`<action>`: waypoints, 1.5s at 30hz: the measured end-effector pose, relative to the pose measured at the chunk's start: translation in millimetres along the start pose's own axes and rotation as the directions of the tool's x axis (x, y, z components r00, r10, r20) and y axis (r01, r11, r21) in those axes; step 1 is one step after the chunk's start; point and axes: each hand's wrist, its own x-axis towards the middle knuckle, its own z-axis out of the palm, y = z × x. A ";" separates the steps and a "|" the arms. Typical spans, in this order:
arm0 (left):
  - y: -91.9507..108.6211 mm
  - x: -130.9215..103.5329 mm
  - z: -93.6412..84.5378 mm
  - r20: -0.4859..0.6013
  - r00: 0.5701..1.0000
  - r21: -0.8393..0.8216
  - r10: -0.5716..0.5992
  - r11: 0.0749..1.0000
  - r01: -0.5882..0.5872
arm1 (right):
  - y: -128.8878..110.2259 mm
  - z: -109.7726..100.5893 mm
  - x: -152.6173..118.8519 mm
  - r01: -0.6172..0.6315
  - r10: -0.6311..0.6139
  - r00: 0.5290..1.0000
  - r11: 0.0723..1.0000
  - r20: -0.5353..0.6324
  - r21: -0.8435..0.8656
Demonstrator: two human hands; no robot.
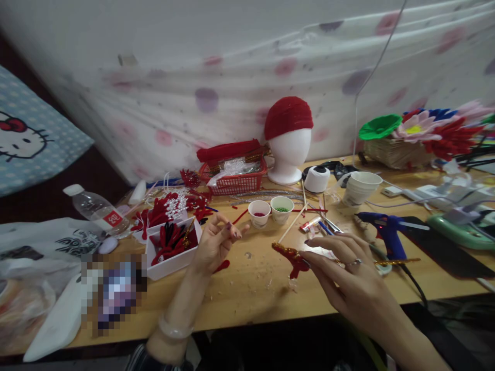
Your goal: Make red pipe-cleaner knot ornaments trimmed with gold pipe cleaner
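Note:
My right hand [348, 268] is closed on a small red piece with gold edging [290, 255], apparently fuzzy craft stem, pinched between thumb and fingers above the table. A gold stem end [402, 262] shows beyond this hand; whether it joins the piece is hidden. My left hand [218, 242] is raised to the left of it, palm partly turned in, fingers loosely bent and apart, with nothing visible in them. Behind the hands stand a paper cup with dark pink bits [259, 222] and a paper cup with green beads [282, 210]. A thin wooden stick [293, 224] slants behind the red piece.
At left are a white box of red pieces [170, 265], a plastic bottle [100, 211] and a blurred-out item. A red basket [237, 183] and white foam head [290, 154] stand behind. On the right lie a blue glue gun [389, 232] with its cable and a stack of cups [359, 188].

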 end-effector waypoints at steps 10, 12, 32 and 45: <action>8.9 -11.7 8.3 0.096 0.995 0.195 -0.007 0.981 -0.012 | -1.7 9.4 6.7 -0.015 0.016 1.000 0.999 -0.015 0.036; 9.4 -8.3 5.1 0.081 0.997 0.293 -0.010 0.956 -0.014 | -1.9 12.6 7.9 -0.034 0.035 0.999 0.998 -0.015 0.060; 11.4 -5.5 2.0 -0.179 0.891 0.823 0.417 0.559 -0.096 | -0.7 29.7 22.9 -0.338 0.322 0.940 0.924 0.113 0.180; 11.0 17.8 -3.5 -0.256 0.964 0.342 -0.066 0.927 0.154 | 2.0 43.6 37.1 -0.342 0.300 0.926 0.924 0.231 0.171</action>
